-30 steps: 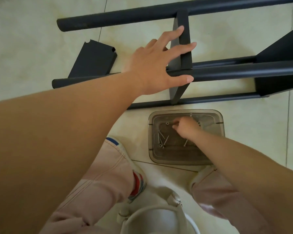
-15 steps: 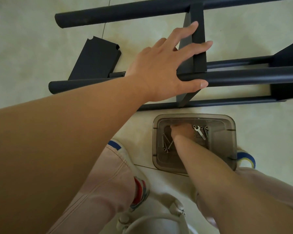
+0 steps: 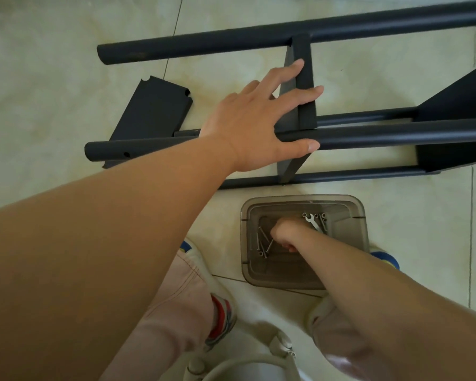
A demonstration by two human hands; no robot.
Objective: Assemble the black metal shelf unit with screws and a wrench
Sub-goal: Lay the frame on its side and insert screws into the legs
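Note:
The black shelf frame lies on its side on the tiled floor, with a near tube (image 3: 368,137) and a far tube (image 3: 204,46). A narrow black shelf panel (image 3: 304,105) stands between them. My left hand (image 3: 259,125) rests on the near tube, fingers spread straight against that panel and the thumb along the tube's front. My right hand (image 3: 286,235) is down inside a clear grey plastic bin (image 3: 360,215) with its fingers curled. What they hold is hidden. Several loose screws (image 3: 261,243) lie left of it and a small silver wrench (image 3: 312,221) just beyond it.
A loose black shelf panel (image 3: 151,111) lies flat on the floor left of my left hand. A larger black panel (image 3: 456,127) is fixed to the frame at the right. My shoes (image 3: 223,317) flank the bin, and a white rounded object (image 3: 245,364) sits at the bottom edge.
My right hand has shifted inside the bin from its far middle toward the screws on the left, uncovering the wrench. My left hand stays on the frame.

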